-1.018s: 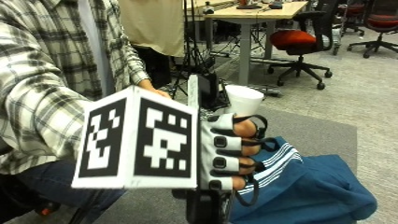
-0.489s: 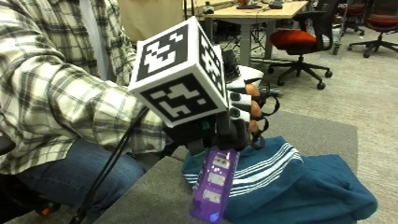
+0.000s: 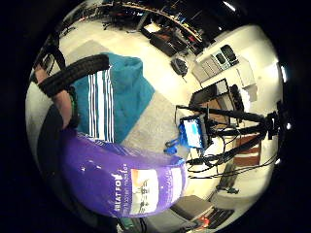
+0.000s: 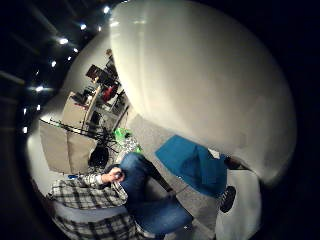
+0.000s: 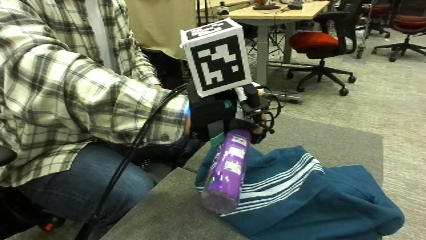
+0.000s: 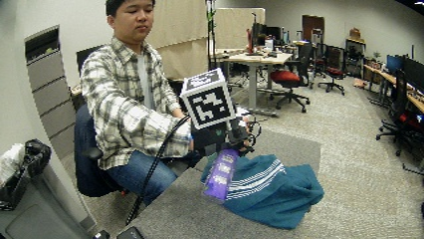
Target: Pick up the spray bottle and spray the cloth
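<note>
My gloved right hand [image 5: 229, 112] grips a purple spray bottle [image 5: 226, 170] by its neck and holds it in the air, its base tilted down. The bottle's base hangs just over the near edge of a teal cloth [image 5: 313, 200] with white stripes, which lies bunched on the grey table [image 5: 166, 210]. The wide outside view shows the same: hand [image 6: 222, 134], bottle [image 6: 220, 172], cloth [image 6: 275, 191]. In the little finger side palm view the purple bottle [image 3: 116, 182] lies close against the palm, with the cloth [image 3: 121, 92] beyond it. The bottle's white top [image 4: 200, 85] fills the thumb side palm view.
The table's far edge [image 5: 346, 132] runs behind the cloth. Beyond it stand a desk [image 5: 279, 12] and a red office chair [image 5: 319, 42] on the carpet. The person's bare hand [image 4: 114, 175] rests near their lap.
The hand has turned at the wrist and risen a little. The bottle, hidden behind the hand at first, now hangs base down over the cloth's near edge.
</note>
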A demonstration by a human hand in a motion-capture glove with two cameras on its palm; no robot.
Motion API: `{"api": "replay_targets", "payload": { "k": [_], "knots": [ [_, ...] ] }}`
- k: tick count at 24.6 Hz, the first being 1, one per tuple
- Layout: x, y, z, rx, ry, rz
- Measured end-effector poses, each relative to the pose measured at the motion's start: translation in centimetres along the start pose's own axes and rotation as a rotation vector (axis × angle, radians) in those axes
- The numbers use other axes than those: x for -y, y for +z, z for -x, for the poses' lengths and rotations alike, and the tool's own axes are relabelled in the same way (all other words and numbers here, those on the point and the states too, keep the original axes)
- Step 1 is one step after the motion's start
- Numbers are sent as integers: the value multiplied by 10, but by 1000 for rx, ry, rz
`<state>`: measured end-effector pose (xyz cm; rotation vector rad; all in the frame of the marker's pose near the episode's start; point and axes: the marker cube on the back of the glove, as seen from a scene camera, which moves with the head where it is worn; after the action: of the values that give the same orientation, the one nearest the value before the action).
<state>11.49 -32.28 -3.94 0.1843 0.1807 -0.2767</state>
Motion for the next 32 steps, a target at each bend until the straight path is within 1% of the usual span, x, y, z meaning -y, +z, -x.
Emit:
{"api": "replay_targets", "payload": {
  "k": [9,21,24,26,32],
  "knots": [
    [-5,33,32,-194,-173,132],
    [-11,51,45,-236,-224,186],
    [-11,48,42,-213,-203,173],
    [-10,43,38,-156,-158,141],
    [-6,13,11,100,62,-23]
  ]
}}
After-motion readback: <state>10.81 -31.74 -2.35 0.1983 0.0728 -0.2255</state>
